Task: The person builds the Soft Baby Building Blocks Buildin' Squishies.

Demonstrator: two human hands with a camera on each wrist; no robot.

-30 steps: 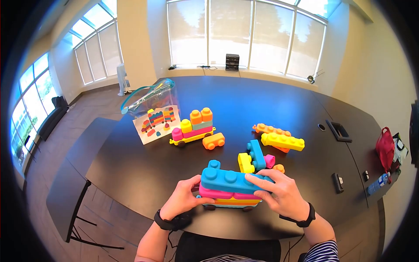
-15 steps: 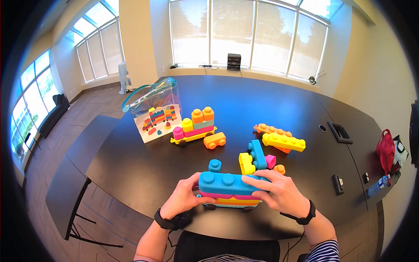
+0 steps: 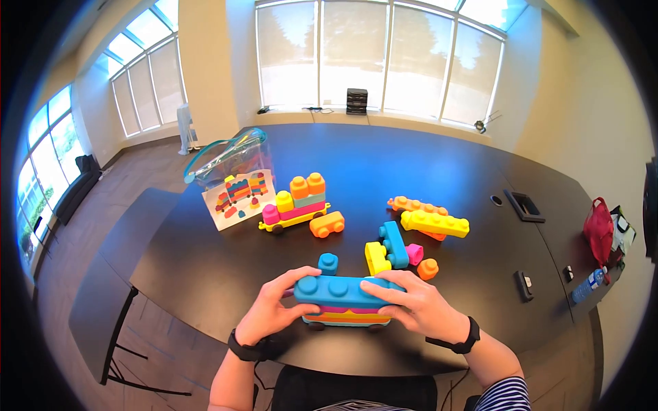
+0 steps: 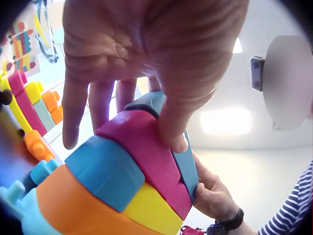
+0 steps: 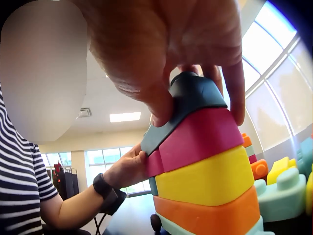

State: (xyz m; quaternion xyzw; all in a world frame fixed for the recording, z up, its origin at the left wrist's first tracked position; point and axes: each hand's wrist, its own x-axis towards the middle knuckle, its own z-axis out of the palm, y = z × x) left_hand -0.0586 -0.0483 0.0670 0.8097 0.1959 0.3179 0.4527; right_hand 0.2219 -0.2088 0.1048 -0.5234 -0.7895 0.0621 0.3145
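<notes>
blue plastic, studded along its top, makes up the long blue block (image 3: 329,291) at the lower centre of the head view, uppermost on a stack with a pink layer (image 3: 348,310) directly beneath. the left hand (image 3: 269,308) is curled around the left end, thumb on the near side; the right hand (image 3: 426,309) grips the right end and covers much of it. both hands' far fingertips are partly hidden behind the stack, and whether the long block is fully seated i cannot tell. in the left wrist view the lower edge cuts off the light-blue base (image 4: 36,215); in the right wrist view a yellow block (image 5: 210,178) shows under the pink. just behind the stack, a small blue block (image 3: 328,263) seems partly hidden at its foot. upper left, the printed card (image 3: 240,198) by the clear bag (image 3: 236,161) is too small to make out fully.
</notes>
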